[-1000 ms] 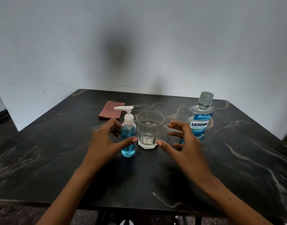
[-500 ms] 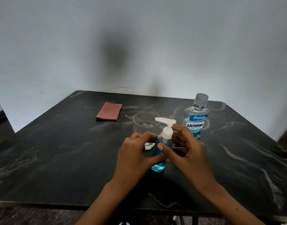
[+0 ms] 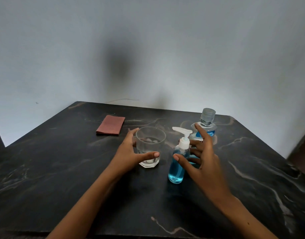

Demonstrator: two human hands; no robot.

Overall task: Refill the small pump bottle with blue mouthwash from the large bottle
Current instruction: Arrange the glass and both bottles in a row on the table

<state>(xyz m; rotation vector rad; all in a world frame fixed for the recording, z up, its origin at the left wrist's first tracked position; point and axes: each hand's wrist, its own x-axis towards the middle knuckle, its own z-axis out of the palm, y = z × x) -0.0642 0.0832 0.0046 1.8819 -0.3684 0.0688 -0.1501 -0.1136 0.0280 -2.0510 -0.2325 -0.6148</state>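
The small pump bottle (image 3: 177, 167), clear with blue liquid and a white pump head, stands on the dark marble table (image 3: 62, 178) right of centre. My right hand (image 3: 202, 163) hovers just right of it with fingers spread, and the thumb tip is at the bottle's shoulder. The large mouthwash bottle (image 3: 207, 121), capped, stands behind that hand, which hides its lower part. My left hand (image 3: 131, 152) curves around the left side of a clear drinking glass (image 3: 150, 145), with the thumb across its front. I cannot tell whether that hand grips the glass.
A folded reddish-brown cloth (image 3: 110, 125) lies at the back left of the table. A grey wall stands close behind the table. The table's front edge runs just below my forearms.
Both hands have let go of the pump bottle, which now stands right of the glass. My left hand has moved left to the glass. My right hand has opened wide.
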